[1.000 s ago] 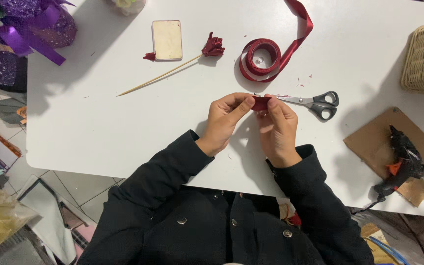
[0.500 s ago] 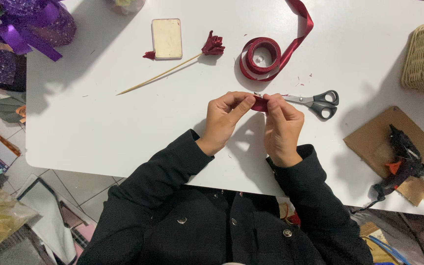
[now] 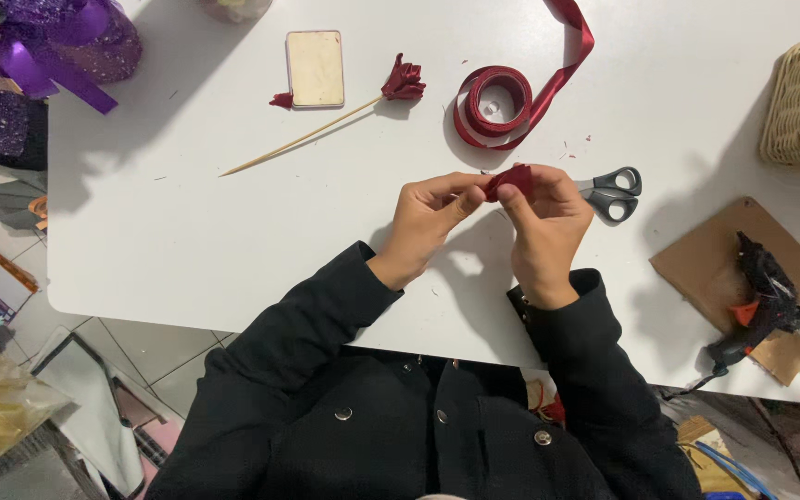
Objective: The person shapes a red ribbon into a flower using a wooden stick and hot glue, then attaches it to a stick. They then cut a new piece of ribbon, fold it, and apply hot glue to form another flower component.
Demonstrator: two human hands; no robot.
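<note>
Since the earlier frame the hands moved only slightly, fingers shifting on the ribbon piece point(image 3: 511, 181). In the head view, centre frame above the worktop point(image 3: 187, 241), left hand point(image 3: 428, 222) and right hand point(image 3: 543, 227) pinch it together. It looks light, soft, slippery; best held at the folded base.

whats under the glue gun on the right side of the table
The black glue gun lies on a brown cardboard sheet, which rests on the white table. The cardboard directly beneath the gun is covered, so nothing can be seen there.
</note>
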